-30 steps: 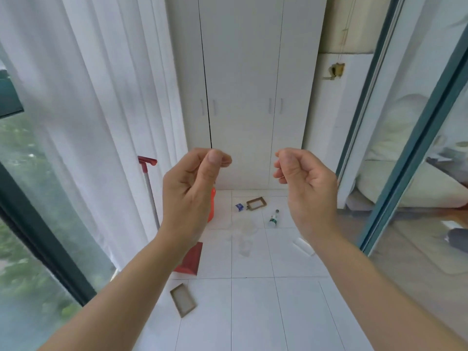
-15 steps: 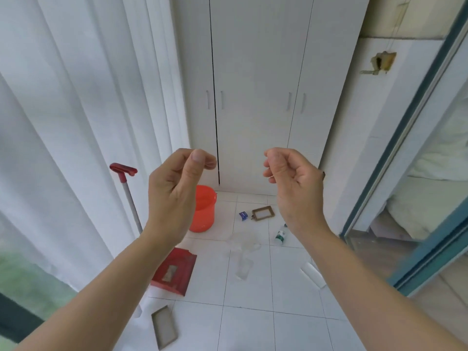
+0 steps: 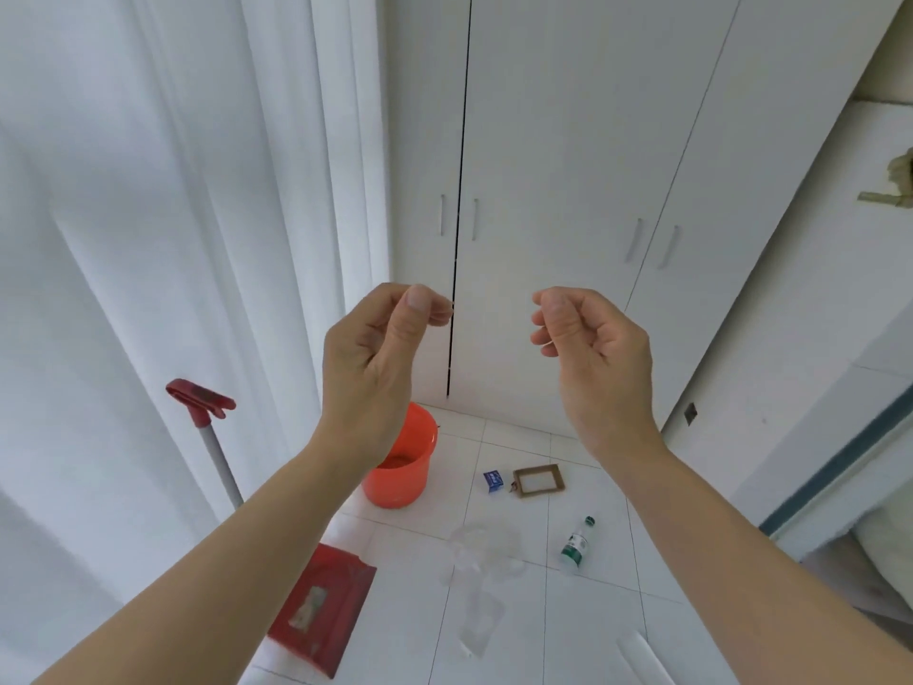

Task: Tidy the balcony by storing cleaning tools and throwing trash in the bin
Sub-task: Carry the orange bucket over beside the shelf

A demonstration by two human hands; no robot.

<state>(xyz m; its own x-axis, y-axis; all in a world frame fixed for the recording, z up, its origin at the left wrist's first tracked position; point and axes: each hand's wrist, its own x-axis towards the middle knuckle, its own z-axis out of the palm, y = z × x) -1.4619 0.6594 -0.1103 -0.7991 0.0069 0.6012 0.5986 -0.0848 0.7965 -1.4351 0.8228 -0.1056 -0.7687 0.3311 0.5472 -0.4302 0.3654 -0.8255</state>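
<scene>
Tiled floor [image 3: 568,635] is a narrow lane: curtain [image 3: 173,239] closes the left edge, cabinet [image 3: 568,140] the far end, a door frame [image 3: 835,467] the right. Clutter on it, bare tile between: red dustpan [image 3: 326,605] near-left with its long handle up in front of the curtain, orange bucket [image 3: 395,482] by the cabinet foot, clear plastic wrap [image 3: 481,551] mid-floor, bottle [image 3: 577,545] lying right of it, brown frame [image 3: 538,481] and blue packet [image 3: 493,481] just beside each other further back. Left grip [image 3: 375,358] and right grip [image 3: 593,358] raised mid-air, apart, fingers curled in to the thumbs, nothing visible in either.
</scene>
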